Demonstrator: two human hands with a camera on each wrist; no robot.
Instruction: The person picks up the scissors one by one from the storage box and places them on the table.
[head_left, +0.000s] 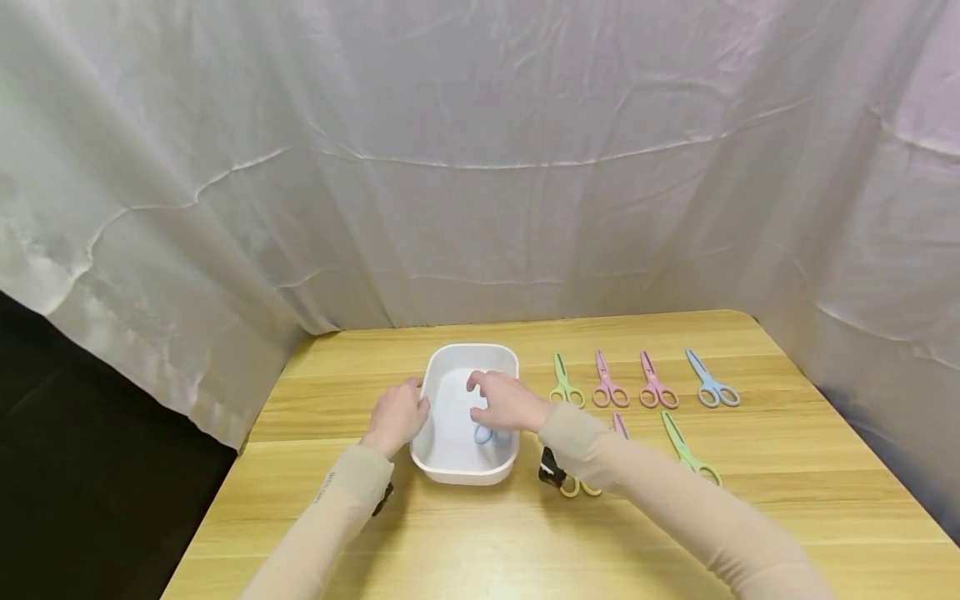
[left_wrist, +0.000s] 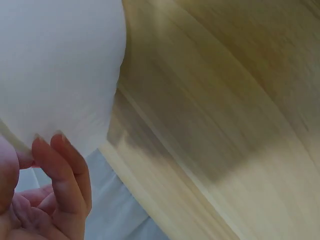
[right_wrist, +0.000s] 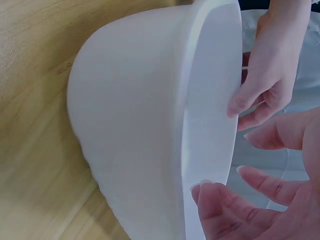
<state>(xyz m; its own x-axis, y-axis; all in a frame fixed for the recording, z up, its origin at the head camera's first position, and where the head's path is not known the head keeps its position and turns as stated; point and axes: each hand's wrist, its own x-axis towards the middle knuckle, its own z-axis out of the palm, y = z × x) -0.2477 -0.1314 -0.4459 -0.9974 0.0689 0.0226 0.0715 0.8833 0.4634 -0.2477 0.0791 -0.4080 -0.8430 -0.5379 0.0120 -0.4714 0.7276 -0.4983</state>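
My left hand (head_left: pixel 397 418) grips the left side of a white plastic bin (head_left: pixel 453 477), thumb over the rim and fingers against the outside wall. In the left wrist view the fingertips (left_wrist: pixel 60 137) rest on the bin's wall (left_wrist: pixel 55 65). Over the inside of the bin hovers my right hand (head_left: pixel 508 402), fingers spread and holding nothing. Beneath it lie blue scissors (head_left: pixel 483 434) in the bin, their blades hidden by the hand. The right wrist view shows the right hand (right_wrist: pixel 260 200) at the bin's opening, with my left hand (right_wrist: pixel 270 75) on the opposite rim.
Right of the bin, a back row holds green scissors (head_left: pixel 566 390), two pink pairs (head_left: pixel 609 392) and blue scissors (head_left: pixel 711 387). Nearer are green scissors (head_left: pixel 686 450), plus pink (head_left: pixel 619 423) and yellow (head_left: pixel 581 488) ones partly behind my right forearm. A grey curtain (head_left: pixel 480 208) hangs behind the wooden table (head_left: pixel 480 542).
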